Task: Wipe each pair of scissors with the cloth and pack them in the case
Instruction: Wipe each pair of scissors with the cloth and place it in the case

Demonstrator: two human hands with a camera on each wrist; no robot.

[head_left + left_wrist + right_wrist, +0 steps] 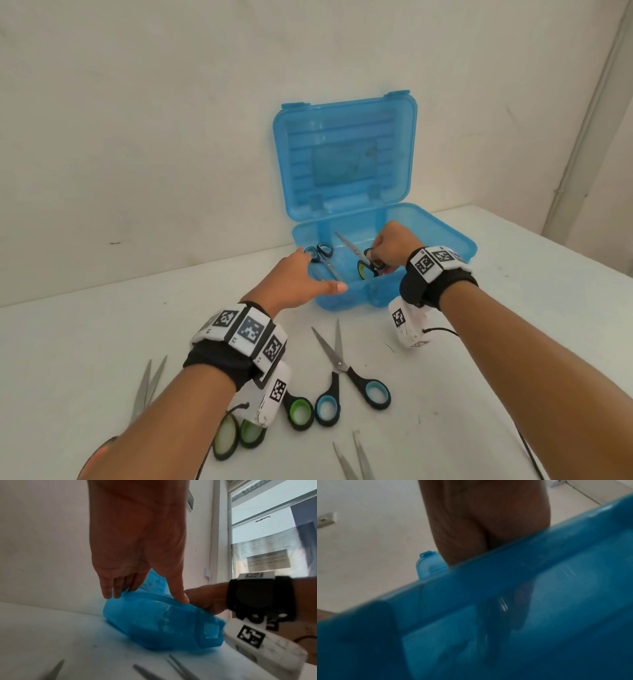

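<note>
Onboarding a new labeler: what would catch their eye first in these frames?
The open translucent blue case at the table's far edge, lid propped up. Inside it the right hand grips yellow-handled scissors beside blue-handled scissors, while the left hand rests on the case's front rim. More scissors lie on the white table nearer the camera.

Blue translucent case (445,236); black-blue scissors (342,373); white table (85,342).

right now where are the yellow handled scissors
In the head view, the yellow-handled scissors are inside the open blue case, right of the blue-handled pair, gripped at the handles by the right hand.
</note>
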